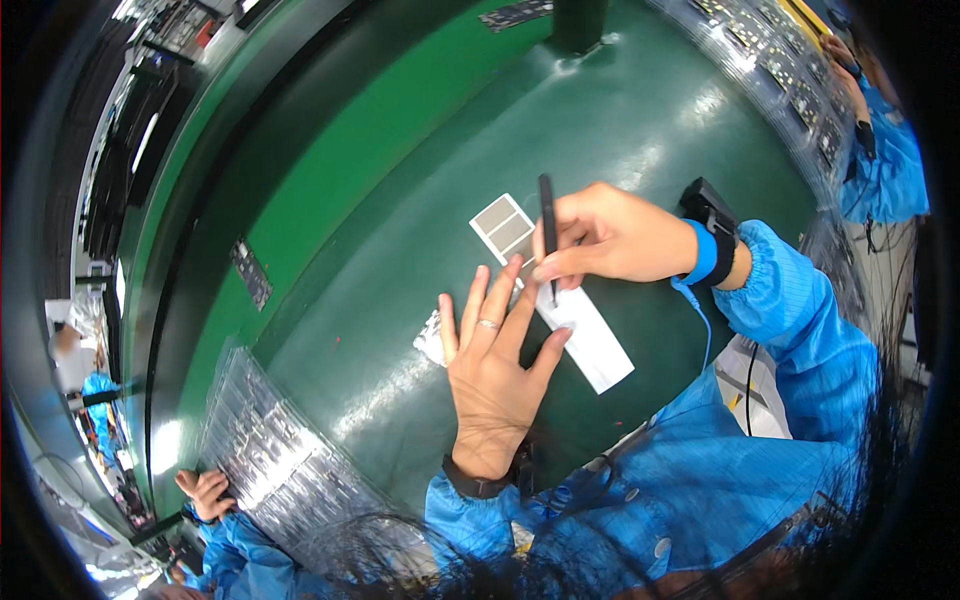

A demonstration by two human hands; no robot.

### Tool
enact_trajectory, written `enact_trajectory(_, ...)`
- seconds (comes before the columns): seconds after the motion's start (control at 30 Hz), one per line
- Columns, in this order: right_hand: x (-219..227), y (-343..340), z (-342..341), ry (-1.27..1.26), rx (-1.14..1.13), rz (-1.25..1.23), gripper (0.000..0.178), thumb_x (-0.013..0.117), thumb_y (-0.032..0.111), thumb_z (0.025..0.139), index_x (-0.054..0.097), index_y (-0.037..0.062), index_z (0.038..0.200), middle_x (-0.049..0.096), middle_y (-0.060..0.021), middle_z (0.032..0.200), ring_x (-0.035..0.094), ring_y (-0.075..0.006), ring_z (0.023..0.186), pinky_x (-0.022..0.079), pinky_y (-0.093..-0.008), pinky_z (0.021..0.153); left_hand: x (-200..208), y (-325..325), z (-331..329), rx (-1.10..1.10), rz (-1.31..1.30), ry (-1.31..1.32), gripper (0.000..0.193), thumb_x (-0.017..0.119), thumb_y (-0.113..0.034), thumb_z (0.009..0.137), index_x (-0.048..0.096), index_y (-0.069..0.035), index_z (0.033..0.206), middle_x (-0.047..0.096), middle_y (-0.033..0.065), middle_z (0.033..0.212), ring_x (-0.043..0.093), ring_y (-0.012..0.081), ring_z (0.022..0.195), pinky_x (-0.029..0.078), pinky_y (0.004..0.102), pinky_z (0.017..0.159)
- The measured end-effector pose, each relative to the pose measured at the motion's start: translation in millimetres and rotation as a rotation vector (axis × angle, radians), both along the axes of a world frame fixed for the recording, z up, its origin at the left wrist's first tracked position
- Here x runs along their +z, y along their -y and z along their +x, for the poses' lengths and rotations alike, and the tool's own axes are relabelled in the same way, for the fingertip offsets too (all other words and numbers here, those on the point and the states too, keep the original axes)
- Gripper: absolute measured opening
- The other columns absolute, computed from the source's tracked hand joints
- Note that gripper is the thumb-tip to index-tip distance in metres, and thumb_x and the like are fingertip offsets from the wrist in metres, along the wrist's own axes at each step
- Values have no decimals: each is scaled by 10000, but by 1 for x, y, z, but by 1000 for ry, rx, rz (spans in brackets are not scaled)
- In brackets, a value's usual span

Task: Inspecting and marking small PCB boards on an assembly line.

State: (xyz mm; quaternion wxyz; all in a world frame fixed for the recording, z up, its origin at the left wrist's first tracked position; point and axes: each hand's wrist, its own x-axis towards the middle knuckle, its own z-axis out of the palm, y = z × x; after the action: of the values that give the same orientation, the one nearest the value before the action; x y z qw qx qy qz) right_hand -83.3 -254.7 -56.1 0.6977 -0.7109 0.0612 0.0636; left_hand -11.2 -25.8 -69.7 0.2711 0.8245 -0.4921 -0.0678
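My right hand [620,240] grips a slim black pen-like tool [547,212] between thumb and fingers, its lower end pointing down at a white paper strip [598,352]. Flat, with fingers spread, my left hand [492,385] lies just left of the strip; its thumb touches the strip's edge. Beyond the fingertips is a small white sheet with grey rectangles [503,226], its near end partly hidden by my hands. Some crumpled white scraps [431,340] show beside my left little finger. A blue wrist strap [706,250] with a cord circles my right wrist.
Clear plastic trays with parts [290,450] stand at the lower left, beside a co-worker's hand [207,493]. More trays of circuit boards [775,75] line the upper right, near another person's arm [885,160]. A board [251,273] lies on the green belt; a dark post [580,25] rises beyond.
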Motion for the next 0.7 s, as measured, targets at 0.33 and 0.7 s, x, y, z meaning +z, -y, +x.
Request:
enact_trajectory(0.33, 25, -18, 46, 165, -212, 85, 191, 736, 191, 1005, 697, 14, 1065, 715, -50, 890, 694, -102, 773, 570, -242, 683, 28, -33, -12, 10, -124, 17, 554, 819, -250, 867, 630, -40, 1343, 572, 146, 1414, 551, 367, 1343, 464, 510, 1132)
enact_trajectory(0.7, 19, -72, 80, 51, -102, 131, 187, 758, 191, 990, 682, 27, 1036, 697, -35, 895, 674, -110, 763, 539, -249, 647, 39, -74, -11, 159, 71, -58, 731, 839, -221, 842, 528, -58, 1483, 511, 190, 1500, 527, 408, 1354, 440, 524, 1135)
